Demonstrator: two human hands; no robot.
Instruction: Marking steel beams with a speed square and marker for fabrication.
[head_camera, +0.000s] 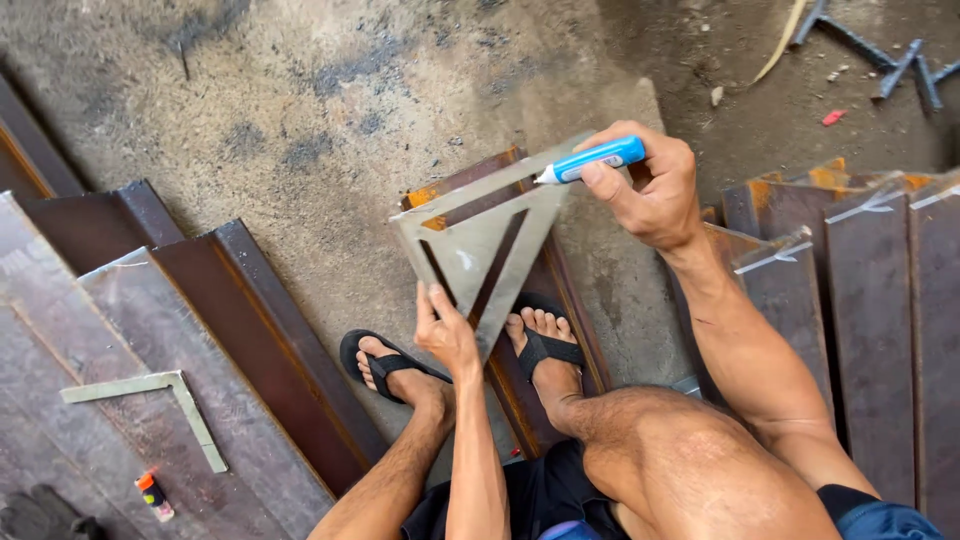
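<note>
I squat over a rusty brown steel angle bar (560, 300) lying on the concrete floor between my sandalled feet. A grey metal triangular square (470, 245) lies on the bar's far end. My left hand (446, 332) presses down on the triangle's near corner. My right hand (650, 185) grips a blue and white marker pen (592, 160), its white tip touching the triangle's upper right edge.
More brown steel angle bars (250, 330) lie at the left, with a small metal L-square (175, 400) and an orange lighter (153, 495) on them. Another row of cut bars (870, 300) lies at the right. Rebar pieces (880, 60) rest on the floor at top right.
</note>
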